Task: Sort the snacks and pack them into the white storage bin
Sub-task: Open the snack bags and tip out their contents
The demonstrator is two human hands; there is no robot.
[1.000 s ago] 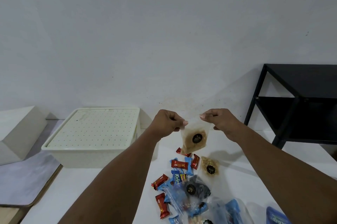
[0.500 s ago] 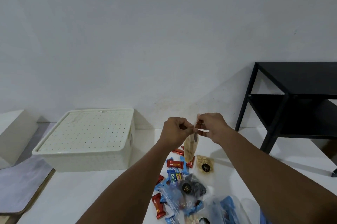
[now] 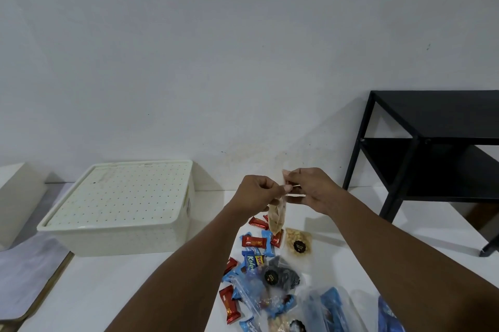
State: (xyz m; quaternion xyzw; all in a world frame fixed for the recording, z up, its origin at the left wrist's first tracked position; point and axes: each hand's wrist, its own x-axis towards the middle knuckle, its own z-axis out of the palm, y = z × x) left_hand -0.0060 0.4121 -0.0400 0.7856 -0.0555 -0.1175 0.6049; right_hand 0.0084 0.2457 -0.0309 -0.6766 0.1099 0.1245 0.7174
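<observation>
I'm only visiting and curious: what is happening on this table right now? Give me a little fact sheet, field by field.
Held item: small clear snack pouch, hanging above the pile
Left hand: pinches the pouch's top
Right hand: pinches the pouch's top too
White perforated storage bin: left of the hands, lid on
Loose snacks: red wrappers, blue wrappers, clear pouch with round black label, on the white table
Background: black metal shelf, right

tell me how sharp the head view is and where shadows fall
Head view: light is soft; the white storage bin throws a faint shadow rightward onto the wall; the snack pouch pinched by the left hand and right hand looks smeared; the black shelf uprights lean, wide-angle distortion.
</observation>
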